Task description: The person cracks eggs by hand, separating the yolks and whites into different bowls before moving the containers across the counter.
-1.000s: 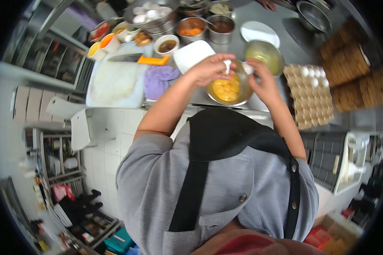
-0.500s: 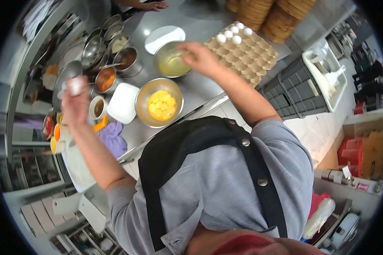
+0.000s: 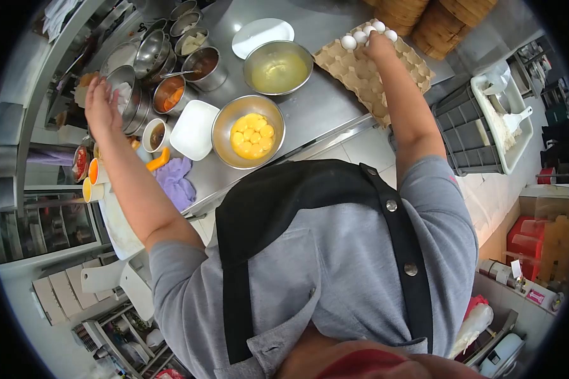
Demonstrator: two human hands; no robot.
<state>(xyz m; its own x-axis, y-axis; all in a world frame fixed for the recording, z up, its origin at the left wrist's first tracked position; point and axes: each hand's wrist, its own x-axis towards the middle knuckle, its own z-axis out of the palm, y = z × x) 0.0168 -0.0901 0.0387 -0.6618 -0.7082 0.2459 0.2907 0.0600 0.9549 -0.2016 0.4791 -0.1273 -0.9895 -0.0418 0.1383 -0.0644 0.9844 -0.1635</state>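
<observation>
Here, left hand (image 3: 102, 107) open beside metal bowl (image 3: 135, 101), right hand (image 3: 379, 47) at eggs (image 3: 349, 42).

The left forearm (image 3: 134, 177) is angling forward and outward, and the left hand (image 3: 103, 108) is opening at its end, the fingers parting slightly. The right forearm (image 3: 406, 101) is reaching forward, slanting slightly inward, and the right hand (image 3: 377, 48) is pointing its partly hidden fingers away from the body.

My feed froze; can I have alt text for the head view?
A person's right hand reaches among white eggs in a cardboard tray; the open left hand is beside a metal bowl. Between them, separate bowls hold yolks and pale yellow liquid.
</observation>
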